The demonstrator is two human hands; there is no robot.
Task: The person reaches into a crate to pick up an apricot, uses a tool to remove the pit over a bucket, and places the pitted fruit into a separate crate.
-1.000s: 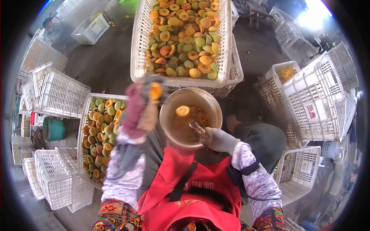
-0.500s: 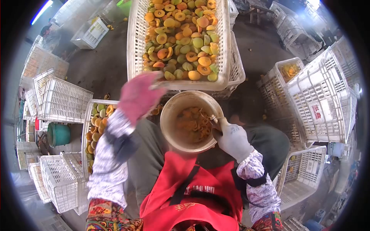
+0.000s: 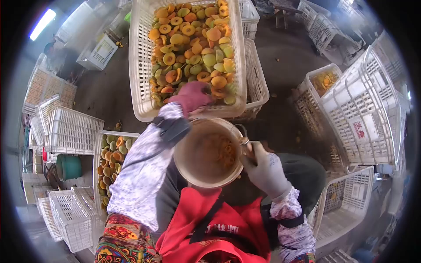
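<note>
My left hand (image 3: 193,97), in a dark pink glove, reaches over the near rim of a white plastic crate (image 3: 139,115) filled with halved yellow-green fruit (image 3: 193,52) that look like peaches. Its fingers lie down among the fruit at the near edge, mostly hidden and blurred. My right hand (image 3: 267,171), in a pale glove, is closed around a small tool (image 3: 246,147) with a metal end and a brownish handle. The tool overlaps the right rim of a pale bucket (image 3: 186,175). Curled orange scraps (image 3: 224,153) lie inside that bucket, between my knees.
Another crate of fruit halves (image 3: 109,158) stands at my left. White crates (image 3: 74,127) are stacked at the left, and more tall crates (image 3: 357,118) rise at the right. A green bucket (image 3: 69,167) sits at the left. A red apron (image 3: 210,228) covers my lap.
My left hand has moved right and forward from beside the bucket into the fruit crate. The right hand keeps its grip on the tool. The view has shifted a little.
</note>
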